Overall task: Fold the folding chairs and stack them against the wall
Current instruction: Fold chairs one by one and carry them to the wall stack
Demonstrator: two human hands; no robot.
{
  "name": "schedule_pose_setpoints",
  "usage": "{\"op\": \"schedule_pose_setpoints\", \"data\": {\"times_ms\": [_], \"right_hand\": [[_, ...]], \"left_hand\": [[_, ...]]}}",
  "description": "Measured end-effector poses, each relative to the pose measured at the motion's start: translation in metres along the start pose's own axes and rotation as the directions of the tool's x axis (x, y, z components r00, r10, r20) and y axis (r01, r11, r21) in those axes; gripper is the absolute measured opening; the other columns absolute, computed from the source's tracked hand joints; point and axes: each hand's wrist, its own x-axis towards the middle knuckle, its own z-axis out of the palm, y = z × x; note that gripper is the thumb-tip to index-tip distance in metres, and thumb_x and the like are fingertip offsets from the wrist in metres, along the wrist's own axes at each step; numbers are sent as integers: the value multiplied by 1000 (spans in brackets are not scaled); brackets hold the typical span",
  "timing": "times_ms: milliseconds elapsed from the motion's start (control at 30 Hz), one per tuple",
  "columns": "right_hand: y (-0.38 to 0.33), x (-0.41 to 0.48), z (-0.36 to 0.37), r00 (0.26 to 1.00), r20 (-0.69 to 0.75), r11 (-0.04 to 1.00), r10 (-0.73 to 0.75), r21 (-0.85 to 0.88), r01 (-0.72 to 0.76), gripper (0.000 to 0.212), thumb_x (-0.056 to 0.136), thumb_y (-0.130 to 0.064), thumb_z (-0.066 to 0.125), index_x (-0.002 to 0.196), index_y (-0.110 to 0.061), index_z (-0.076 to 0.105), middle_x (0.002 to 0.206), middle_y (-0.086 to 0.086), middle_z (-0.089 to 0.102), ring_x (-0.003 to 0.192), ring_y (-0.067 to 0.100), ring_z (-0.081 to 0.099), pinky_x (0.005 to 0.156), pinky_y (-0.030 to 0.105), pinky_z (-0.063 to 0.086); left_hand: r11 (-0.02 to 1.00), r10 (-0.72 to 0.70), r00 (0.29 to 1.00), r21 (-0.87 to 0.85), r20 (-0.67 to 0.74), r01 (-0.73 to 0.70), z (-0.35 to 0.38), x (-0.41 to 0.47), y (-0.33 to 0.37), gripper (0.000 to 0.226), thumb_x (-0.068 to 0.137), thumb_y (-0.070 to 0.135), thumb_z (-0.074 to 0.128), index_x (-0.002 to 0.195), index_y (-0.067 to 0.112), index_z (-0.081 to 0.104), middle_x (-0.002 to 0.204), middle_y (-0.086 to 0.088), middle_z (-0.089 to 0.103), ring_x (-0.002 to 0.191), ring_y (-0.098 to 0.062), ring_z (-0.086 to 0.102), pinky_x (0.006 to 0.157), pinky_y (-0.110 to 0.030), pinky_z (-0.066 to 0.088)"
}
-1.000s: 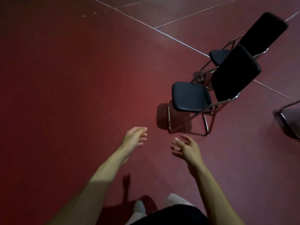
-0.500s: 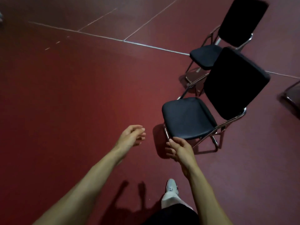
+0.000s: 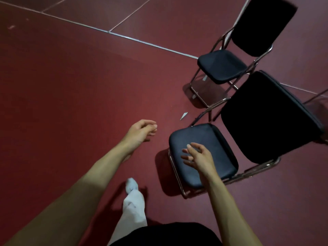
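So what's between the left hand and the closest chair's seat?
Just bare red floor between the left hand and the seat, in the head view. A white scrap lies just beyond.

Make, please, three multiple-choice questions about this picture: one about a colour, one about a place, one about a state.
1. What colour is the floor? A) grey B) dark red C) green
2. Where is the right hand? A) over the seat of the nearer chair B) against a wall C) flat on the floor
3. What state is the nearer chair in? A) folded flat B) lying on its side C) unfolded and standing
Answers: 1 B, the ground around the chairs is dark red; 2 A, its spread fingers hang above the cushion; 3 C, its seat lies level and its backrest is raised.
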Motion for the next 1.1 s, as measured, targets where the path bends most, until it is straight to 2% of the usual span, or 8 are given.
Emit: {"op": "schedule_pose_setpoints", "data": {"times_ms": [167, 333, 433, 500, 633, 833, 933, 1100], "right_hand": [[-31, 72, 84, 998, -65, 995, 15, 101, -8, 19, 97, -11, 51, 115, -7, 47, 92, 17, 61, 67, 22, 57, 60, 26, 48], [-92, 146, 187, 991, -122, 968, 60, 249, -28, 6, 100, -16, 46, 99, -13, 51, 85, 10, 62, 71, 22, 62, 62, 27, 53], [-116, 175, 208, 980, -192, 964, 50, 267, 3, 6, 100, -16, 47, 97, -13, 52, 86, 10, 63, 70, 22, 62, 64, 28, 56], [-126, 200, 213, 966, -253, 948, 55, 316, 29, 8, 100, -16, 48, 104, -10, 52, 89, 11, 64, 74, 24, 63, 71, 33, 55], [-134, 249, 217, 919, -378, 915, 110, 400, 55, 26, 102, -25, 44, 116, -5, 51, 90, 12, 66, 75, 25, 65, 68, 33, 56], [-151, 339, 215, 883, -421, 845, 206, 532, 56, 31, 102, -28, 43, 120, -3, 51, 92, 14, 67, 78, 27, 66, 79, 40, 55], [-185, 386, 196, 884, -411, 802, 222, 593, 74, 30, 102, -29, 41, 119, -5, 50, 91, 14, 66, 76, 26, 66, 75, 38, 55], [-242, 424, 141, 808, -562, 770, 176, 590, 243, 28, 103, -30, 39, 116, -8, 51, 88, 11, 67, 75, 25, 66, 71, 34, 57]], "left_hand": [[997, 69, 998, -18, 14, -68, -66, 95, 23, 12, 96, 12, 56, 98, 22, 62, 95, -2, 67, 86, -9, 63, 75, -22, 48], [999, 11, 996, 49, 85, -16, -145, 195, 52, 15, 96, 11, 56, 92, 25, 61, 90, -1, 65, 82, -10, 61, 74, -23, 46], [995, -31, 990, 97, 137, 18, -158, 241, 68, 15, 96, 12, 56, 90, 26, 61, 91, -2, 65, 82, -13, 60, 76, -27, 46], [993, -53, 981, 115, 187, 32, -155, 275, 78, 16, 96, 11, 56, 90, 25, 61, 91, -3, 65, 83, -13, 59, 78, -28, 46], [981, -99, 945, 190, 312, 40, -146, 340, 98, 17, 95, 6, 56, 95, 22, 63, 95, -5, 66, 86, -13, 62, 74, -21, 49], [955, -113, 946, 295, 305, 19, -123, 448, 150, 13, 95, 8, 56, 101, 16, 64, 96, -6, 66, 89, -16, 63, 78, -26, 49], [922, -119, 923, 386, 366, -34, -84, 497, 181, 16, 95, 6, 54, 107, 13, 64, 95, -3, 65, 88, -13, 61, 73, -21, 48], [889, -77, 866, 428, 494, -165, 0, 552, 235, 17, 96, 8, 54, 106, 16, 65, 96, 0, 65, 88, -9, 60, 77, -23, 48]]}}
